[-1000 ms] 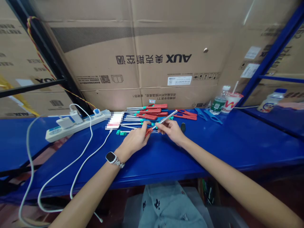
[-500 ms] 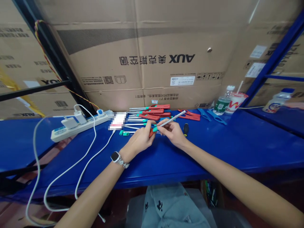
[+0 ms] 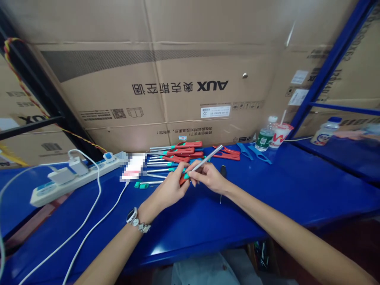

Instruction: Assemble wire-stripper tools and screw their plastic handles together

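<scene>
My left hand is closed round the red handle of a long-nosed lighter, most of that handle hidden in the fingers. Its silver tube points up and to the right. My right hand pinches the same lighter near the green collar where the tube begins. Just beyond the hands lies a row of lighters with red or blue handles, tubes to the left. Two green collar pieces lie left of my hands. A screwdriver with a black handle lies right of my right hand.
Red handle shells and blue handle shells lie at the back right, near a water bottle and a drink cup. A power strip and a charging phone are on the left. A cardboard box stands behind.
The camera view has turned slightly, so the scene sits lower and further left. Both hands keep hold of the same lighter. The screwdriver's shaft now shows below its handle.
</scene>
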Demonstrator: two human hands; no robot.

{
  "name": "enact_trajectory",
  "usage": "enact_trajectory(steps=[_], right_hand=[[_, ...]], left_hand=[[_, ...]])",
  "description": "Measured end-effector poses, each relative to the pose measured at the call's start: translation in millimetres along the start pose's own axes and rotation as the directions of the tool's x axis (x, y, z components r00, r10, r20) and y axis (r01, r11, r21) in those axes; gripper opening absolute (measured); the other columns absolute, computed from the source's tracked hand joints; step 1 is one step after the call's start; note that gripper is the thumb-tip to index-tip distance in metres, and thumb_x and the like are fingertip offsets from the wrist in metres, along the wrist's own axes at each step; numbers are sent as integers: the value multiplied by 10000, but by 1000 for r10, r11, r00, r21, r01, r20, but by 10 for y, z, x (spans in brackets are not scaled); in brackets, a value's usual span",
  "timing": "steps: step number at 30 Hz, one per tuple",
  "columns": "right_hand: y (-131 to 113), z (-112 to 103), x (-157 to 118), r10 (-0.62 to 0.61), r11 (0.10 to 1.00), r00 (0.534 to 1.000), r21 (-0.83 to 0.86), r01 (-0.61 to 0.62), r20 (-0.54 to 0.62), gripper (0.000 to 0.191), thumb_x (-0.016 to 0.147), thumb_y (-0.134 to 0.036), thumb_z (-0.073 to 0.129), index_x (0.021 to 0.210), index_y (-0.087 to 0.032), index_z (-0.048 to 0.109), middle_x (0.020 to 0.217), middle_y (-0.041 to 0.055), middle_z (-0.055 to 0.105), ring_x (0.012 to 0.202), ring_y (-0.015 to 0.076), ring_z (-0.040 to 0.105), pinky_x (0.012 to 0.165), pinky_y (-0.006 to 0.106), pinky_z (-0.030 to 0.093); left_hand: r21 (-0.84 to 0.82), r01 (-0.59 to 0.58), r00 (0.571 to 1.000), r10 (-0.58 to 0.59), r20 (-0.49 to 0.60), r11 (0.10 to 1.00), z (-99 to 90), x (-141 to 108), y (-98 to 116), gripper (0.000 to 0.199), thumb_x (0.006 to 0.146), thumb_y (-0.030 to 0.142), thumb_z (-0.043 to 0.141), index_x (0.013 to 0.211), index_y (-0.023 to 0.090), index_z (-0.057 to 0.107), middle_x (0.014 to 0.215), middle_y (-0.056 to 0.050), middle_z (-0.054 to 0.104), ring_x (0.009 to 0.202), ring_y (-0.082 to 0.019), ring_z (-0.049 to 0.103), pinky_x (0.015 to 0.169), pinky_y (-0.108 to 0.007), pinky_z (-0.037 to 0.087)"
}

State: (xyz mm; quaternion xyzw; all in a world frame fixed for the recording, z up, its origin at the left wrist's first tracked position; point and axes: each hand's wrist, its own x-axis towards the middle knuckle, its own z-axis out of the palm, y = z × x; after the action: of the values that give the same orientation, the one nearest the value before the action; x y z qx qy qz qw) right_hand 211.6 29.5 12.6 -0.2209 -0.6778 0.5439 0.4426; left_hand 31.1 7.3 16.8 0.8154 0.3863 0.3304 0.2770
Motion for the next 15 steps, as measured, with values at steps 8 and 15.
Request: enact_trajectory(steps=[8, 15], right_hand=[[53, -86, -168, -45, 990, 953, -140, 3, -299, 388, 833, -512, 747, 957, -251, 487, 643, -81, 497, 569, 120, 471, 576, 262, 394], [141, 97, -210, 158, 958, 983, -227, -175, -90, 314, 931, -513, 639, 921, -236, 491, 615, -51, 604, 481, 142, 583, 493, 262, 461]], left_hand=[[-640, 15, 962, -186, -201, 768, 226, 481, 144, 306, 978, 531, 550, 1027, 229, 545, 578, 88, 397, 434, -103, 394, 481, -248, 382], [-761, -61, 896, -300, -326, 646, 145, 529, 131, 380, 988, 577, 511, 948, 204, 572, 787, -16, 654, 722, -157, 644, 702, -292, 535]])
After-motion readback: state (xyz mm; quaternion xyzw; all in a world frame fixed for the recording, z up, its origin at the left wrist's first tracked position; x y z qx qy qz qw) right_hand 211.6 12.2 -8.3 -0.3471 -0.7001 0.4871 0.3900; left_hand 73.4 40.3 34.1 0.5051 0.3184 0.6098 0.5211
